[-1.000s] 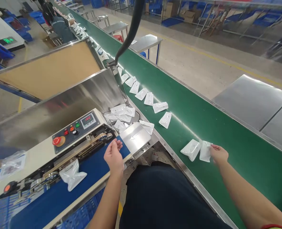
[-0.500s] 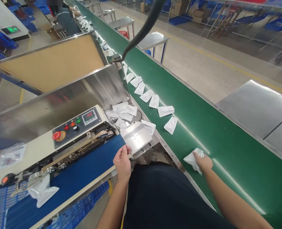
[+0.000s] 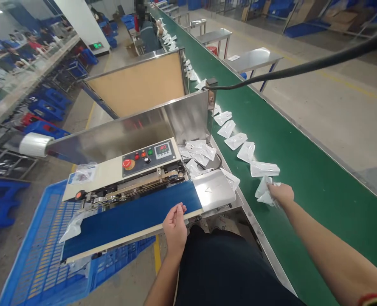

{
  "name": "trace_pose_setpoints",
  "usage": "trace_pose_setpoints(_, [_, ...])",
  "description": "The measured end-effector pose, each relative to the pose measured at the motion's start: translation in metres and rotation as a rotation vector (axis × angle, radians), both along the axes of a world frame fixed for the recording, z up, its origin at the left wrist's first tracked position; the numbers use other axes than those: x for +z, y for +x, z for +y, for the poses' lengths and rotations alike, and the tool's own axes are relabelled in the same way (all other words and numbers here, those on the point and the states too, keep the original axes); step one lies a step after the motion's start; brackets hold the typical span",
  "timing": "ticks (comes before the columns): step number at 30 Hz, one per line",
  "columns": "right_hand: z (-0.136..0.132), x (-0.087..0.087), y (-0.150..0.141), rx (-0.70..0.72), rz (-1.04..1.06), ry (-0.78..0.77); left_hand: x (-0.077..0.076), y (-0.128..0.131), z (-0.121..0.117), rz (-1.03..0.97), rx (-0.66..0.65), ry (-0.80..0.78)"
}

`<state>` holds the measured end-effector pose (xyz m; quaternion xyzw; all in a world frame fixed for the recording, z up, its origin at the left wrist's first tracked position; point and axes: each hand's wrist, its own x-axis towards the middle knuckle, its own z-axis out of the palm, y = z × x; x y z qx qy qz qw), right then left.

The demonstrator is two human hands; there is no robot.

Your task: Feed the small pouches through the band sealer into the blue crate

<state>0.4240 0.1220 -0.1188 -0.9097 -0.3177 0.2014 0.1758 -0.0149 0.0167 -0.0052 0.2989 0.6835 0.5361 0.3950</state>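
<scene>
My right hand (image 3: 281, 195) is closed on white pouches (image 3: 263, 191) low over the green conveyor belt (image 3: 322, 204). How many it grips I cannot tell. From there a row of similar pouches, the nearest one a flat pouch (image 3: 265, 169), runs up the belt's left side. My left hand (image 3: 175, 225) is held at the front edge of a sealing machine's blue belt (image 3: 137, 216), fingers curled together, with nothing visible in them. Beside the machine's metal feed plate (image 3: 214, 189) lies a pile of pouches (image 3: 199, 153).
The machine's control panel (image 3: 148, 157) faces me. A pouch (image 3: 72, 227) hangs off the belt's far left end, over a blue crate (image 3: 42, 242). A black cable (image 3: 303, 66) crosses above the conveyor. A person (image 3: 148, 34) stands farther up the line.
My view has turned left. My right hand has moved up the conveyor to the nearest pouch of the row. The pouch on the blue belt has travelled to its left end.
</scene>
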Motion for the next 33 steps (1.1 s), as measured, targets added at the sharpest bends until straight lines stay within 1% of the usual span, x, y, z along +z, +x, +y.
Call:
trace_pose_setpoints(1, [0.002,0.011,-0.009,0.043,-0.008,0.005,0.001,0.000,-0.002,0.016,-0.015,0.008])
trace_pose_setpoints(3, [0.001,0.041,-0.036,0.148,-0.026,0.068,0.006,0.005,0.001,0.032,-0.075,0.048])
trace_pose_setpoints(5, [-0.005,0.076,-0.074,0.273,-0.008,0.193,0.012,0.017,0.013,-0.001,-0.156,0.105])
trace_pose_setpoints(6, [-0.009,0.094,-0.097,0.341,0.032,0.251,0.016,0.025,0.022,-0.032,-0.195,0.131])
trace_pose_setpoints(8, [-0.016,0.125,-0.142,0.514,0.164,0.327,0.021,0.039,0.042,-0.087,-0.275,0.171])
trace_pose_setpoints(9, [-0.018,0.138,-0.164,0.600,0.244,0.356,0.021,0.044,0.051,-0.098,-0.317,0.186])
trace_pose_setpoints(11, [-0.020,0.156,-0.200,0.737,0.421,0.374,0.020,0.049,0.067,-0.082,-0.381,0.199])
trace_pose_setpoints(12, [-0.019,0.161,-0.214,0.765,0.503,0.364,0.017,0.048,0.071,-0.062,-0.391,0.197])
trace_pose_setpoints(13, [-0.017,0.164,-0.223,0.761,0.573,0.343,0.014,0.045,0.074,-0.043,-0.387,0.187])
trace_pose_setpoints(15, [-0.010,0.163,-0.234,0.700,0.654,0.287,0.007,0.035,0.075,-0.018,-0.361,0.156])
trace_pose_setpoints(17, [-0.002,0.158,-0.236,0.659,0.658,0.252,-0.001,0.025,0.074,-0.019,-0.371,0.132])
trace_pose_setpoints(19, [0.007,0.148,-0.235,0.678,0.664,0.239,-0.008,0.017,0.075,-0.043,-0.393,0.116])
trace_pose_setpoints(20, [0.011,0.143,-0.233,0.676,0.696,0.230,-0.011,0.014,0.077,-0.065,-0.384,0.099])
trace_pose_setpoints(22, [0.022,0.131,-0.232,0.605,0.807,0.178,-0.018,0.011,0.084,-0.139,-0.323,0.034])
trace_pose_setpoints(24, [0.034,0.121,-0.234,0.492,0.909,0.075,-0.025,0.008,0.094,-0.253,-0.232,-0.066])
trace_pose_setpoints(26, [0.048,0.114,-0.241,0.428,0.943,-0.022,-0.031,0.003,0.105,-0.352,-0.168,-0.144])
trace_pose_setpoints(28, [0.061,0.112,-0.254,0.430,0.928,-0.110,-0.034,-0.007,0.111,-0.396,-0.128,-0.177])
trace_pose_setpoints(30, [0.068,0.115,-0.267,0.464,0.903,-0.195,-0.035,-0.021,0.110,-0.402,-0.109,-0.183])
trace_pose_setpoints(32, [0.069,0.122,-0.275,0.500,0.893,-0.238,-0.032,-0.038,0.101,-0.410,-0.096,-0.187])
trace_pose_setpoints(33, [0.066,0.125,-0.277,0.515,0.901,-0.228,-0.030,-0.047,0.093,-0.392,-0.079,-0.178])
